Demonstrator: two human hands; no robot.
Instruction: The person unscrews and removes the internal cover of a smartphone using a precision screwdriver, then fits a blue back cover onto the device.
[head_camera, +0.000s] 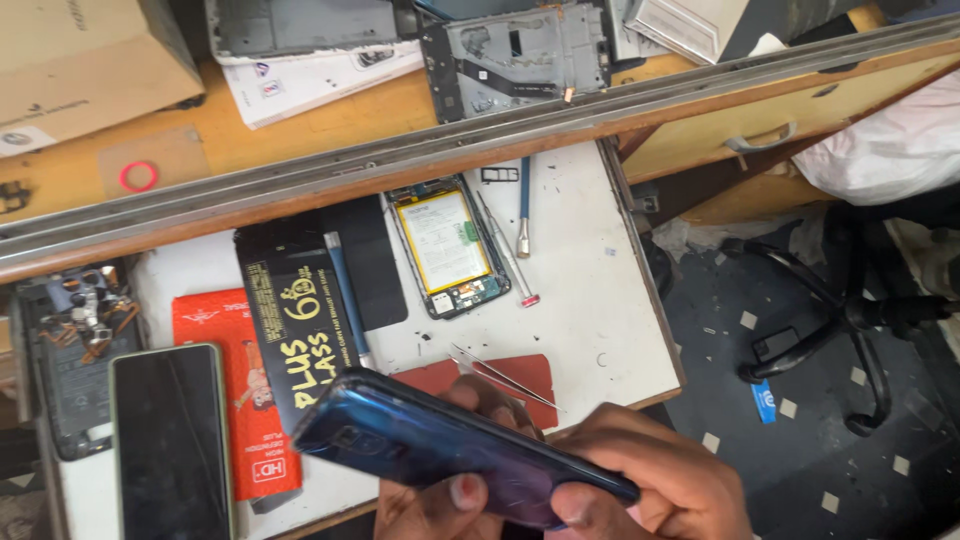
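Observation:
Both my hands hold a dark blue phone back cover (440, 445) at the bottom centre, tilted with its camera end to the left. My left hand (430, 510) supports it from below, thumb on its near edge. My right hand (665, 480) grips its right end. Just beyond the cover lie metal tweezers (500, 376) on a red pad (530, 375). Farther back on the white work board (590, 300) lies an opened phone (452, 245) with its yellow-labelled battery showing.
Two screwdrivers (523, 205) and a small tray part (500, 175) lie by the opened phone. A black box (295, 320), red packet (225, 400), dark-screened phone (170, 445) and stripped phone (70, 350) sit left. A chair base (850, 310) stands on the floor at right.

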